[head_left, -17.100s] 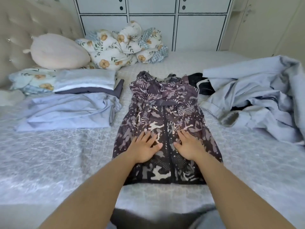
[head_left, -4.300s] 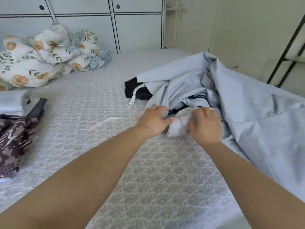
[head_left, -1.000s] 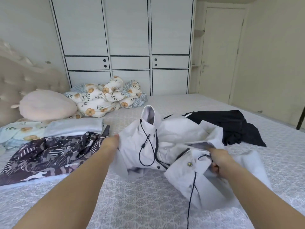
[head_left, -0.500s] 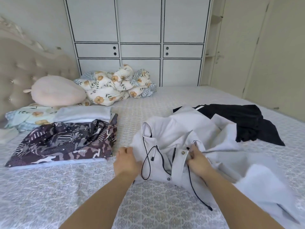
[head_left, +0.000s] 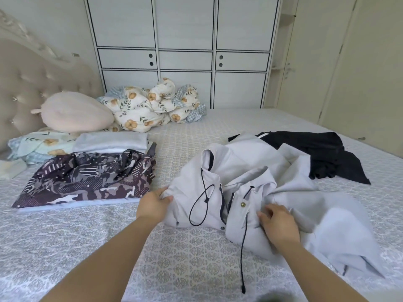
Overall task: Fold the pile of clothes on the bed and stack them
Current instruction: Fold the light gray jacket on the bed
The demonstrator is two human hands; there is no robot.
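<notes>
A pale grey hooded jacket with black drawcords lies crumpled on the bed in front of me. My left hand grips its left edge. My right hand rests on the fabric right of the zip, fingers loosely bent. A folded camouflage garment tops a stack at the left, over a pale blue one. More folded pale clothes lie behind it. A black garment lies unfolded at the right.
A pink cushion and a bunched floral quilt sit at the head of the bed beside the tufted headboard. White wardrobe doors stand behind. Patterned bedsheet shows between me and the jacket.
The jacket has been lowered and spread wider on the bed. My left hand has moved left to its edge, and my right hand has shifted right across the fabric.
</notes>
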